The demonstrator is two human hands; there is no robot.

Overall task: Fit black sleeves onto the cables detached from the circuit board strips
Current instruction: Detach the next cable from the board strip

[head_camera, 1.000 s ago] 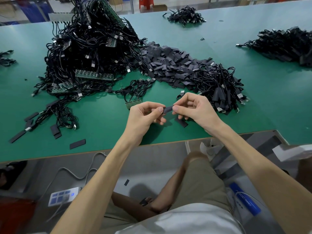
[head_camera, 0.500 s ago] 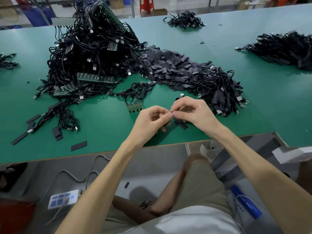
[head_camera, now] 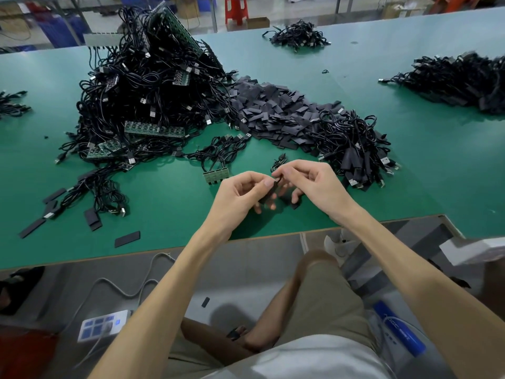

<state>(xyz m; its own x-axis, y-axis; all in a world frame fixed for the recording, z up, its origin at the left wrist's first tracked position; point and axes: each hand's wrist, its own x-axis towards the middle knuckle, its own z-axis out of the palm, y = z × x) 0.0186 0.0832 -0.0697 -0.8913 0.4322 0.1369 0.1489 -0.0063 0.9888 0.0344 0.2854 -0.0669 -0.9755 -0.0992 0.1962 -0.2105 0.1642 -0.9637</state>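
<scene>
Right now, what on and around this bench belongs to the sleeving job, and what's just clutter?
Job:
left hand and right hand, both on one sleeve and its cable
sleeve pile
cable heap with board strips
small strip
sleeved cables

Lying about:
power strip on the floor
blue tube
red stool

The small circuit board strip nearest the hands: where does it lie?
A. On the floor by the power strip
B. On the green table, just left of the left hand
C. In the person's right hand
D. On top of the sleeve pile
B: the circuit board strip rests on the green table, just left of the left hand, cables still attached.
</scene>
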